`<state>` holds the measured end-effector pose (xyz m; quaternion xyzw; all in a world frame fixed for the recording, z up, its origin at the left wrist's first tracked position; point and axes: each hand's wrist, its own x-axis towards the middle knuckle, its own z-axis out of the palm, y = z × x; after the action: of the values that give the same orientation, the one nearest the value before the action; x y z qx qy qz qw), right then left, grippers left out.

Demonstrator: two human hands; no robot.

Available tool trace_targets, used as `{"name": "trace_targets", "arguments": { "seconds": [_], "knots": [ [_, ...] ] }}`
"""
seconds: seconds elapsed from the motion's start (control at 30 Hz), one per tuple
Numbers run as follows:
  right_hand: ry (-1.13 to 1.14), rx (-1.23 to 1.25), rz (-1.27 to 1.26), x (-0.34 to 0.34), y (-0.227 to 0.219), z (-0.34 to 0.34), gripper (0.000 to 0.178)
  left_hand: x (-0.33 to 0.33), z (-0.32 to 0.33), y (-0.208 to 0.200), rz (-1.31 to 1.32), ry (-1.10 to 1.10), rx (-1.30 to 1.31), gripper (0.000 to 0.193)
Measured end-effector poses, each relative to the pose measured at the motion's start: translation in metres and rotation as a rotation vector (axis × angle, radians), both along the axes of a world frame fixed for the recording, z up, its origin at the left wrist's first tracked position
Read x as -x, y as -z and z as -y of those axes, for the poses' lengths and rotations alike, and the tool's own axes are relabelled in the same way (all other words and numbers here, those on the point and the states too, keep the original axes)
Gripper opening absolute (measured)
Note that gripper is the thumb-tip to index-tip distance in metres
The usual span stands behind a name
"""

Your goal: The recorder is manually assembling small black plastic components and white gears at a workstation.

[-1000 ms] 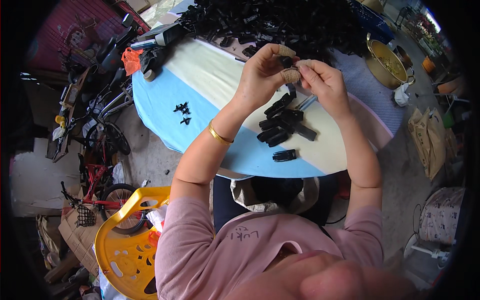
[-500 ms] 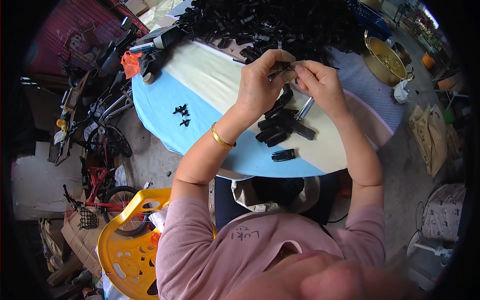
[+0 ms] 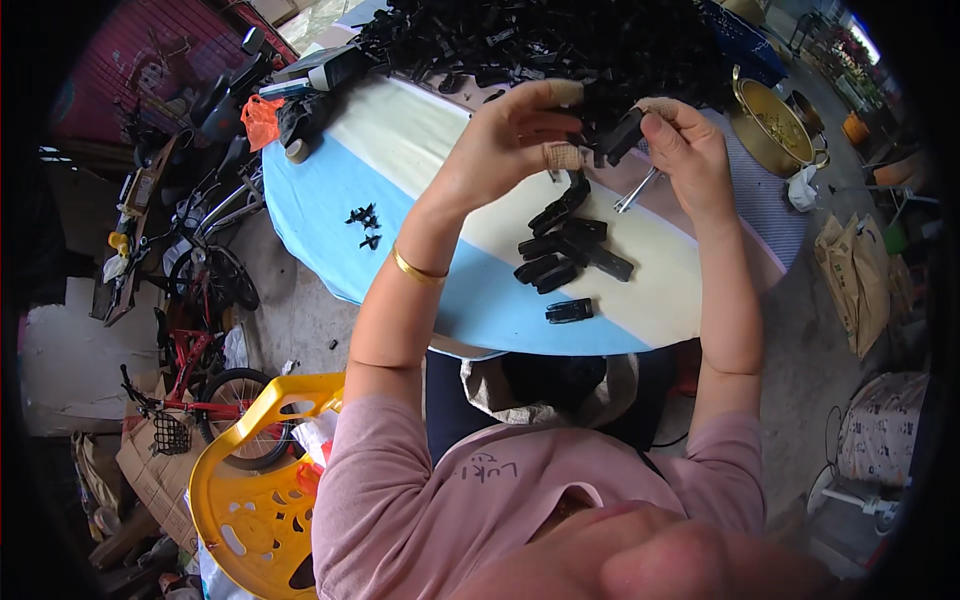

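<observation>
Black plastic piece being pinched between thumb and curled forefinger of right hand; shiny metal tool jutting from under same palm. Left hand hovering at left of piece, thumb and forefinger spread wide, grasping nothing; thumb's contact with piece unclear. Nearer, oblong black pieces lying clustered on striped tablecloth. Small black parts sitting farther left; dark heap spreading at far side.

Daylight is moderate and diffuse. Around the grip of the right hand, the tabletop is evenly lit, with soft shadows. Beyond it, the black heap loses detail. Glare shows far right. Nearer the camera, the person's head is blurred. Outward, fisheye distortion bends edges into black corners.
</observation>
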<state>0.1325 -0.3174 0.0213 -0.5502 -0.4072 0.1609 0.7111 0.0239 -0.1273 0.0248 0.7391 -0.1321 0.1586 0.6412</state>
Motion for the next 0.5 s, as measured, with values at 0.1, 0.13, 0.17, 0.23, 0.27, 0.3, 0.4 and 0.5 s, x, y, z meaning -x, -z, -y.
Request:
{"name": "trace_targets", "arguments": {
  "seconds": [0.1, 0.13, 0.17, 0.23, 0.27, 0.3, 0.4, 0.5],
  "knots": [
    [0.01, 0.023, 0.217, 0.003, 0.008, -0.006, 0.022, -0.006, -0.006, 0.009, -0.184, 0.299, 0.205, 0.046],
    [-0.034, 0.033, 0.174, 0.003, 0.009, -0.007, 0.025, -0.007, -0.005, 0.012, -0.23, 0.415, 0.304, 0.04],
    [-0.032, 0.033, 0.173, 0.003, 0.01, -0.006, 0.025, -0.007, -0.002, 0.01, -0.231, 0.417, 0.304, 0.04],
    [-0.135, 0.045, 0.054, 0.002, 0.008, -0.002, 0.025, -0.001, 0.007, 0.004, -0.259, 0.492, 0.472, 0.038],
    [-0.134, 0.044, 0.055, 0.003, 0.007, -0.002, 0.025, 0.001, 0.009, 0.001, -0.259, 0.494, 0.471, 0.038],
    [-0.126, 0.023, 0.063, 0.004, 0.006, -0.002, 0.025, 0.002, 0.011, 0.0, -0.242, 0.488, 0.502, 0.037],
    [-0.085, -0.002, 0.174, 0.007, 0.005, -0.004, 0.024, 0.0, 0.011, 0.001, -0.236, 0.476, 0.53, 0.035],
    [-0.061, 0.014, 0.304, 0.008, 0.003, -0.003, 0.023, -0.003, 0.013, 0.006, -0.263, 0.425, 0.485, 0.034]
  ]
}}
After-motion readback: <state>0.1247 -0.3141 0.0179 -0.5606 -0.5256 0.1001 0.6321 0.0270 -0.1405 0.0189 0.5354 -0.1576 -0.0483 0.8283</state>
